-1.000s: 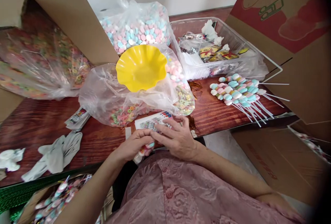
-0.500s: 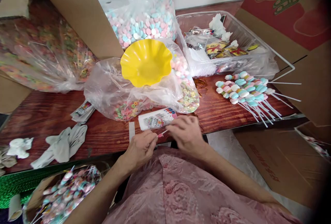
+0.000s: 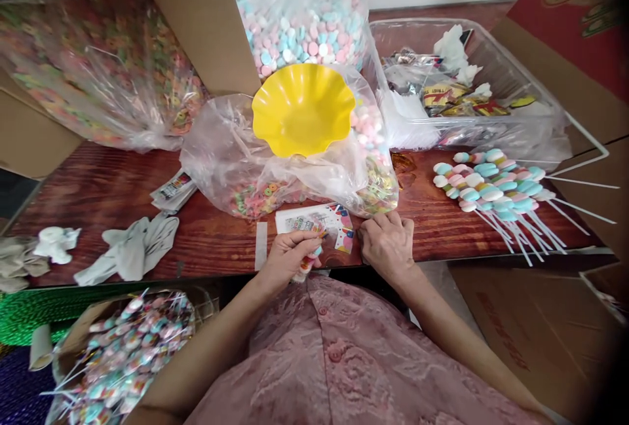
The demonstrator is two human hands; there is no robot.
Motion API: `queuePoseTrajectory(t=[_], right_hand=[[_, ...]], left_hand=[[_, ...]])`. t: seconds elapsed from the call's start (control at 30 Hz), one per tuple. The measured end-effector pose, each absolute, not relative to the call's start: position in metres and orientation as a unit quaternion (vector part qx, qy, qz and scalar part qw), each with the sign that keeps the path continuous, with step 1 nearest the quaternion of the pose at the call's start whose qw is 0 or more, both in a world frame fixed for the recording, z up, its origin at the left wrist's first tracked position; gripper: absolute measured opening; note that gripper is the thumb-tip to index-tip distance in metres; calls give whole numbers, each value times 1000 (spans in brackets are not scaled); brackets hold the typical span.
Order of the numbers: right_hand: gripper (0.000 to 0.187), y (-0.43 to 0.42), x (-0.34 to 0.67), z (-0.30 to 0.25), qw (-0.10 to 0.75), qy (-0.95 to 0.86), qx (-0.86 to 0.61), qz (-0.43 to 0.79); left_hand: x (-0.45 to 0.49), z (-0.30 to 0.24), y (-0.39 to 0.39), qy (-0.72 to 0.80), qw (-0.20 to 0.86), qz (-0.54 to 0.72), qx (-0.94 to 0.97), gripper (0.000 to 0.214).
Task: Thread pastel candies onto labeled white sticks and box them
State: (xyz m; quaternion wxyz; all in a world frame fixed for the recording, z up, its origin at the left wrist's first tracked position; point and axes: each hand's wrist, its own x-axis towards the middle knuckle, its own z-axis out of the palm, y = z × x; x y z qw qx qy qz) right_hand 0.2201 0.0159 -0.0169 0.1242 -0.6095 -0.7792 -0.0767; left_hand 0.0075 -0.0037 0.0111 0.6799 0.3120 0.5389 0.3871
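Note:
My left hand (image 3: 289, 256) is closed around a small pastel candy skewer (image 3: 308, 264) at the table's front edge. Its fingertips touch a printed packet (image 3: 314, 221) lying on the wood. My right hand (image 3: 388, 245) rests knuckles-up beside the packet, fingers curled down onto the table; what they hold, if anything, is hidden. Just behind both hands sits a clear bag of ring candies (image 3: 255, 169) with a yellow wavy bowl (image 3: 302, 107) resting on top.
A pile of finished candy skewers (image 3: 486, 183) lies at right. Behind are a bag of pastel candies (image 3: 304, 25), a clear bin of wrappers (image 3: 472, 91) and cardboard boxes. Grey gloves (image 3: 132, 251) lie at left. A box of wrapped skewers (image 3: 122, 346) sits below.
The view has shifted left and down. My right hand moved off the stick to the table right of the packet. My left hand now holds the skewer alone near the packet.

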Motion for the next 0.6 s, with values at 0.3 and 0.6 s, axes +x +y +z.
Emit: queuePoseTrajectory(t=[0.3, 0.6], right_hand=[[15, 14, 225, 11, 293, -775, -559, -30], [25, 10, 180, 20, 426, -790, -416, 148]], left_hand=[[18, 13, 1, 516, 706, 398, 277, 29], [28, 14, 12, 492, 550, 451, 503, 23]])
